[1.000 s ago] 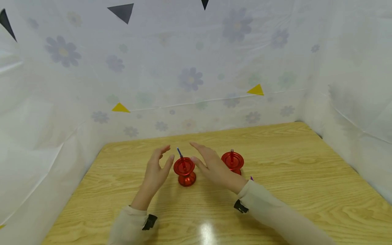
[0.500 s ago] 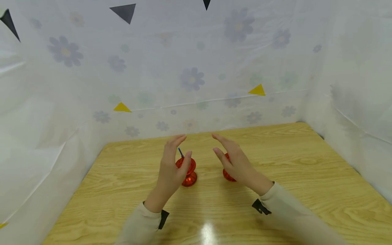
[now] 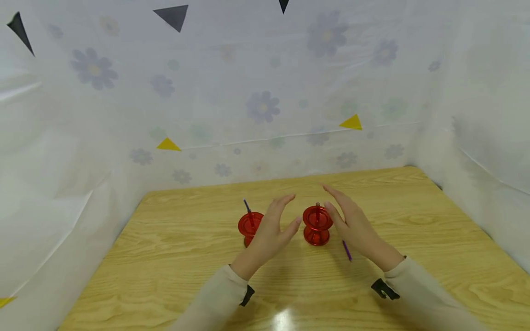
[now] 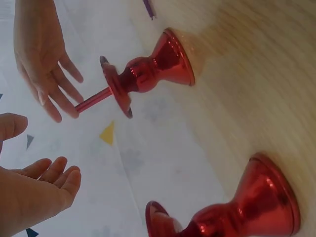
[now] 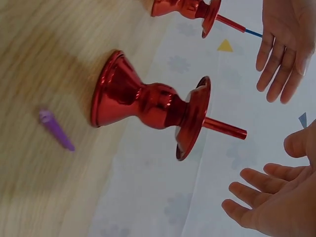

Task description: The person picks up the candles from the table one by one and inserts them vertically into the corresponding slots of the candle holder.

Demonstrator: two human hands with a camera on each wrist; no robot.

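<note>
No writing, label, brand or number can be read in any view.

candle holders [image 3: 317,225] red | stick [image 3: 346,250] purple | table [image 3: 414,239] light wood-grain | backdrop [image 3: 265,105] white, floral

A light wood-grain tabletop [image 3: 414,239] carries two red candle holders. The left holder [image 3: 249,226] and the right holder [image 3: 317,225] stand upright near the far edge, a little apart. A small purple stick [image 3: 347,251] lies flat just beside the right holder, toward the near edge.
</note>
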